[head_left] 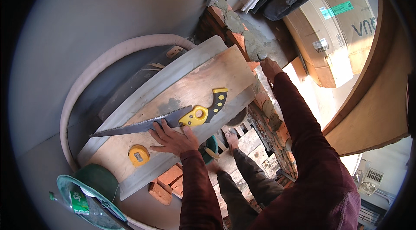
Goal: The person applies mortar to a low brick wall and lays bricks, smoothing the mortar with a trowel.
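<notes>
a smooth gray wall (108, 9) fills the left side. bright light (340, 67) hits a cardboard box (331, 35) on the right.

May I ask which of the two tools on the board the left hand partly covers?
The long saw: the left hand overlaps its blade, while the round yellow tape measure lies fully in view.

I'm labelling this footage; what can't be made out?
Head view:
Right hand: palm and anything in it, hidden by the hand's back.
Saw: part of its blade, under the left hand.
Green container: mostly covered by the grey board and left sleeve.
Tape measure: label print too small.
</notes>
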Demonstrator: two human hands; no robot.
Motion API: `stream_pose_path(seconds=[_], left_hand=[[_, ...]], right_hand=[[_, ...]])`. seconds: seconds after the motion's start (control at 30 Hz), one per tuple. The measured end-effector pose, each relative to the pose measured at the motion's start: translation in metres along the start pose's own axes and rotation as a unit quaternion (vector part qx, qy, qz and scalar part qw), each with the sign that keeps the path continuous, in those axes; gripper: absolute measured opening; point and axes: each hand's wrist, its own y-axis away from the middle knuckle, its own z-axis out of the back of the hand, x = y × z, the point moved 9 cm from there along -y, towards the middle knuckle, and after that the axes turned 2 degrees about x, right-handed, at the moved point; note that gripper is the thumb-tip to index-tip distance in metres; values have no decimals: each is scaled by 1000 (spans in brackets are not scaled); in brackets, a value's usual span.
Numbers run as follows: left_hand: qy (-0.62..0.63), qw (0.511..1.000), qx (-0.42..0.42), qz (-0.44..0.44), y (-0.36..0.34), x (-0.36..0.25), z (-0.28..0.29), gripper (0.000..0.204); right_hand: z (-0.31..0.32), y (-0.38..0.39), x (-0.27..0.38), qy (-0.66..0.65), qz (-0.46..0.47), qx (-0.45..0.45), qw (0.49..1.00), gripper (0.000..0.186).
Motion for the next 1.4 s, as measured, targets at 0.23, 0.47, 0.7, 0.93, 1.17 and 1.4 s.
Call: stream_pose_path(seconds=[0.23, 0.47, 0.7, 0.93, 1.17, 1.4], left_hand=[[-3, 999, -48, 14, 1, 14, 5, 64], [-31, 998, -44, 21, 5, 25, 8, 63], [-11, 999, -43, 21, 9, 10, -2, 64], [15, 994, -106, 19, 4, 22, 13, 64], [327, 914, -99, -219, 106, -68, 24, 50], [518, 672, 422, 319, 359, -49, -230, 43]], right_hand=[[67, -63, 43, -567, -217, 2, 795, 38], [-13, 6, 42, -506, -268, 110, 812, 11], [-44, 146, 34, -481, -285, 72, 826, 20], [-113, 400, 165, -757, -370, 77, 532, 21], [-200, 568, 246, -761, -428, 187, 450, 20], [-282, 661, 227, -717, -387, 228, 533, 31]])
